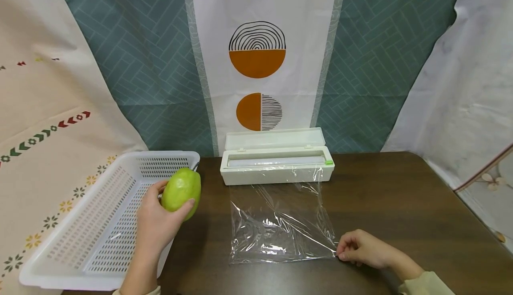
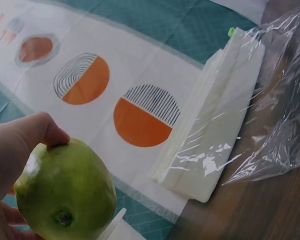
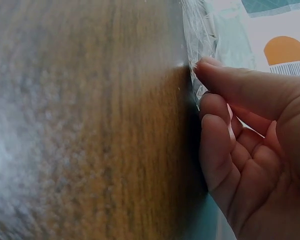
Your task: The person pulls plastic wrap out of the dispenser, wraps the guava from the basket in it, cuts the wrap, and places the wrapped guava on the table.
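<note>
A smooth green oval fruit point(image 1: 182, 192) is gripped in my left hand point(image 1: 157, 223), raised at the right side of the white basket. In the left wrist view the fruit point(image 2: 65, 192) shows a small dark scar on its end, and the thumb presses on its top. My right hand point(image 1: 366, 248) pinches the near right corner of a sheet of plastic wrap point(image 1: 276, 232) low at the table. The sheet runs back, wrinkled and shiny, to a white wrap dispenser point(image 1: 276, 174) with its lid up. In the right wrist view, thumb and fingertips meet at the film's edge point(image 3: 200, 50).
A white perforated plastic basket point(image 1: 40, 264) stands on the left. The dark wooden table point(image 1: 401, 197) spreads under the wrap and to the right. Behind the dispenser hangs a patterned cloth point(image 1: 148, 63), with more cloth at both sides.
</note>
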The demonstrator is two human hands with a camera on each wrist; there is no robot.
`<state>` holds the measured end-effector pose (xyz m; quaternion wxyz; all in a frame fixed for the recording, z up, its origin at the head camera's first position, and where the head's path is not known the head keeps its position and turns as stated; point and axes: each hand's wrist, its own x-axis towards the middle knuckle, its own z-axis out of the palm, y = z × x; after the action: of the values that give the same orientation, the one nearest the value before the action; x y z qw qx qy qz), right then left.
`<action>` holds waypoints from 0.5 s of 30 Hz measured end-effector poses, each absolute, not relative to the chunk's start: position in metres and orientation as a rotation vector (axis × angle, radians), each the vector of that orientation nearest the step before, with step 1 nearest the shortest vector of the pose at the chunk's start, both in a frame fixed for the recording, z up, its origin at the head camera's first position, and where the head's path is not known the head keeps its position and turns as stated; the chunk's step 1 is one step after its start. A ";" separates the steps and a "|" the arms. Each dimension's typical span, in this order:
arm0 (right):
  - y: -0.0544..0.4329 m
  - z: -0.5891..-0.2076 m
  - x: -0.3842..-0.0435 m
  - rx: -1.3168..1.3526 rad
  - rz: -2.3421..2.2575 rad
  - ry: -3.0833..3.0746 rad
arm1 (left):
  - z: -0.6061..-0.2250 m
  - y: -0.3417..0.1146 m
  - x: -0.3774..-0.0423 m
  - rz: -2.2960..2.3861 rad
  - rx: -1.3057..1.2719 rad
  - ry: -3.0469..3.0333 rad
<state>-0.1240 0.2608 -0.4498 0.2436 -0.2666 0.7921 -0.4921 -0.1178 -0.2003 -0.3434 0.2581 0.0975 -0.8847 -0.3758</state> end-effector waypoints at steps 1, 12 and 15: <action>0.261 -0.450 -0.124 -0.731 -1.342 2.166 | -0.343 -0.199 -0.118 -1.015 0.259 -2.400; 0.260 -0.448 -0.124 -0.720 -1.340 2.164 | -0.345 -0.187 -0.126 -1.006 0.165 -2.398; 0.259 -0.448 -0.124 -0.726 -1.339 2.164 | -0.347 -0.184 -0.128 -1.008 0.151 -2.403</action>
<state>-0.1235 0.2593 -0.4478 0.2453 -0.2659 0.7928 -0.4905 -0.1278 -0.1842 -0.3470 0.2627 0.0557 -0.8884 -0.3725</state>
